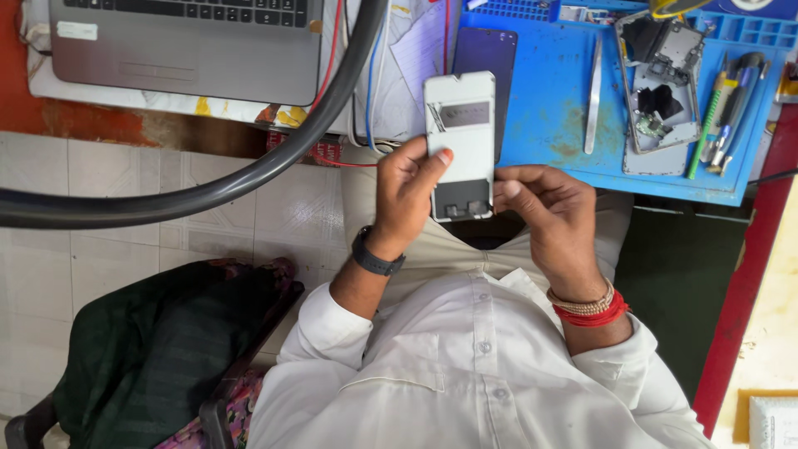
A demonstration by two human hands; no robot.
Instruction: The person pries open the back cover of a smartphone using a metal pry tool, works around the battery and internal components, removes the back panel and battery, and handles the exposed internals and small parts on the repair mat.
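My left hand (407, 195) grips a white phone back frame (461, 133) by its left edge, thumb resting on its face. The frame is held upright over my lap, its dark lower section near my fingers. My right hand (553, 212) pinches the frame's lower right corner with thumb and fingers. A black watch sits on my left wrist, red and beaded bands on my right. Just behind the frame lies a dark phone screen (485, 58) on the blue work mat (553, 125).
The mat holds metal tweezers (593, 96), an opened phone body (661, 87) and several screwdrivers (727, 112). A grey laptop (187, 46) sits at the top left. A thick black hose (249, 170) crosses the left side. A dark green bag (158, 349) rests on a chair.
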